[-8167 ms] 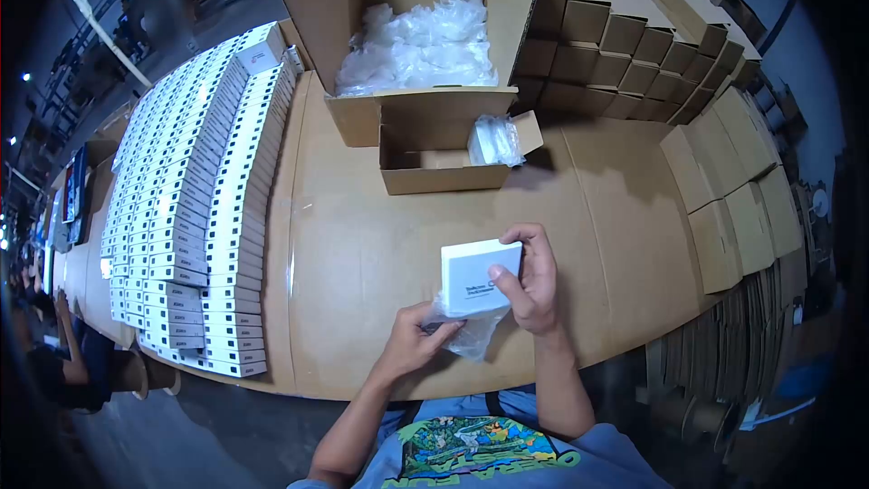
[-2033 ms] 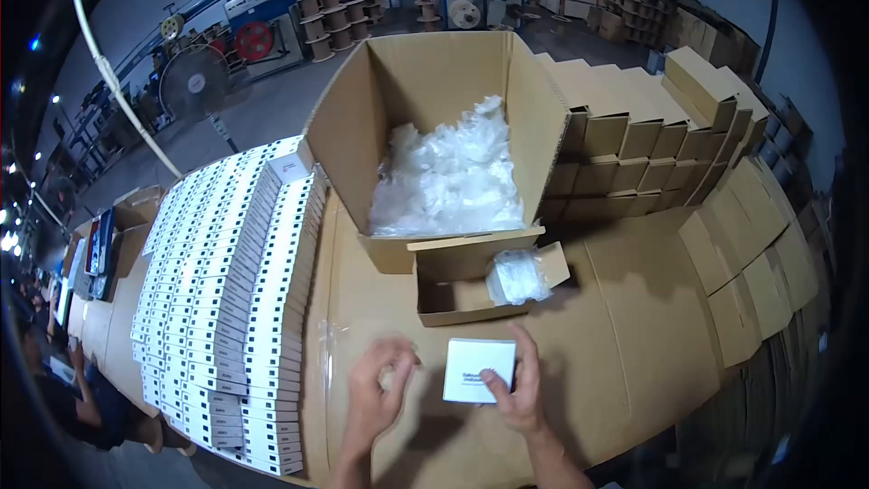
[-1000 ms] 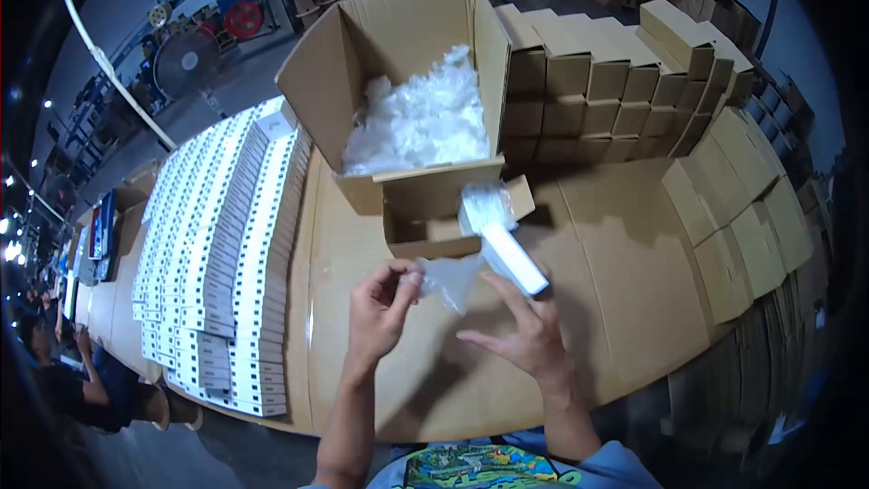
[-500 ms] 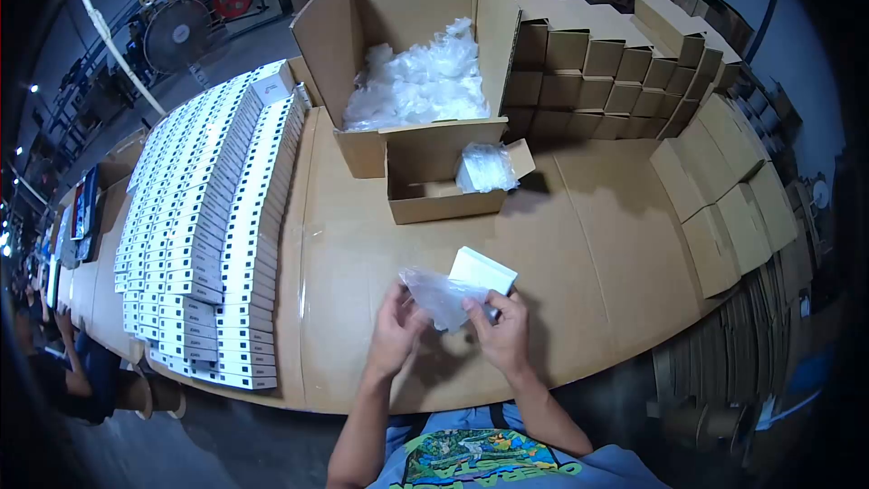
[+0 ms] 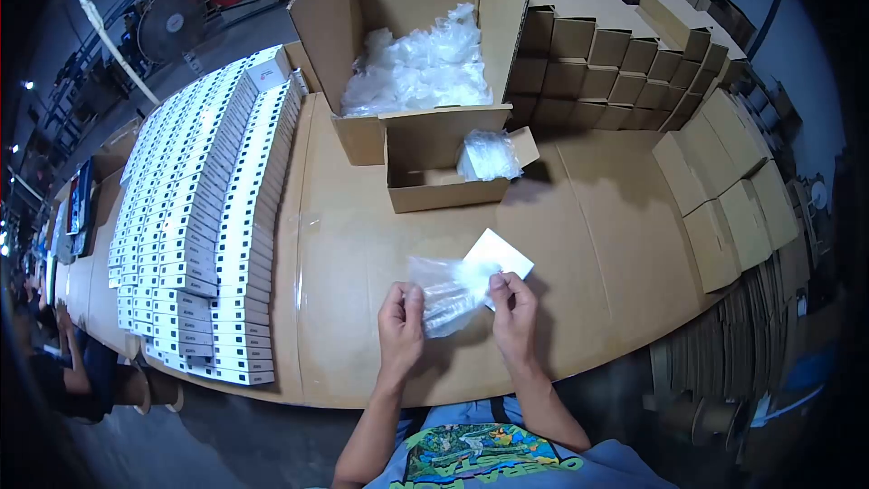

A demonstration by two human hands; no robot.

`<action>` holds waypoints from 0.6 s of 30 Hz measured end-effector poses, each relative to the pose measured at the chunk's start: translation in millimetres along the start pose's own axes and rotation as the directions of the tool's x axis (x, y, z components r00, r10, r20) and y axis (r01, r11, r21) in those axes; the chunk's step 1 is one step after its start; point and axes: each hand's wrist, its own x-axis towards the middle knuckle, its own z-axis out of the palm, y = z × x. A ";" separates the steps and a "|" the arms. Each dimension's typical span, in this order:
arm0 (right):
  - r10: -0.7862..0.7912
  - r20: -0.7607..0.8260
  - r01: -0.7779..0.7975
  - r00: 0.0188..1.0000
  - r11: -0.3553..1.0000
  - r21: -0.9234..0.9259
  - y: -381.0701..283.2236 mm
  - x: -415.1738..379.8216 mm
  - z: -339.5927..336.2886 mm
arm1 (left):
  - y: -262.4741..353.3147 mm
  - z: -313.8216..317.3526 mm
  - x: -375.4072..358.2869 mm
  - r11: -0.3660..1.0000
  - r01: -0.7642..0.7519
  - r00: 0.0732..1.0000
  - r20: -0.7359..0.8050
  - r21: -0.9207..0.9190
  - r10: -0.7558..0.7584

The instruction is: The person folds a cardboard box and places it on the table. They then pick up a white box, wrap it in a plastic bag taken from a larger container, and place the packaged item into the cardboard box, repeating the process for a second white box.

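Both hands are gripping a clear plastic bag (image 5: 445, 292) above the cardboard table (image 5: 597, 244): left hand (image 5: 401, 326) pinching one edge, right hand (image 5: 513, 312) pinching the other. A white box (image 5: 501, 254) is lying just behind the bag, with a small open carton (image 5: 444, 183) standing beyond and rows of white boxes (image 5: 204, 217) lining the left side

We found no readable text anywhere. White boxes (image 5: 195, 217) in rows at left carried dark label marks, too small for us to read. Shirt print (image 5: 471, 457) at bottom edge showed cartoon lettering, upside down and cut off; we could not make it out. Small white box (image 5: 500, 255) showed blank face.
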 end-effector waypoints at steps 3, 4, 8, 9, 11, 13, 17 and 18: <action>0.023 0.179 -0.017 0.984 0.999 -0.039 14.0 -9.4 0.6 | 4.6 4.2 0.9 0.999 -0.041 0.997 -0.069 -0.022 0.040; 0.008 0.228 0.025 0.974 0.990 -0.139 16.4 -11.9 -2.1 | 1.7 3.2 1.8 0.996 -0.082 0.993 -0.080 0.039 0.085; 0.028 0.280 0.072 0.960 0.937 -0.342 14.5 -17.9 -5.4 | -9.0 -0.9 11.3 0.968 -0.192 0.960 -0.174 0.164 0.220; 0.007 0.274 0.088 0.962 0.940 -0.330 12.6 -18.2 -4.0 | -10.8 -3.9 13.1 0.964 -0.205 0.947 -0.214 0.171 0.239; -0.054 0.264 0.139 0.963 0.939 -0.314 13.8 -17.4 -1.1 | -11.9 -12.2 15.2 0.979 -0.168 0.969 -0.164 0.116 0.185; -0.125 0.260 0.206 0.957 0.928 -0.312 21.0 -17.0 -1.9 | -4.9 -10.2 15.9 0.985 -0.157 0.983 -0.084 0.064 0.162; -0.189 0.374 0.337 0.908 0.860 -0.384 22.2 -12.4 -8.7 | 10.6 -13.2 18.0 0.995 -0.093 0.991 0.099 0.022 0.090; -0.196 0.402 0.360 0.895 0.849 -0.387 10.8 -10.3 -9.2 | 11.0 -16.1 18.2 0.998 -0.051 0.989 0.138 0.026 0.047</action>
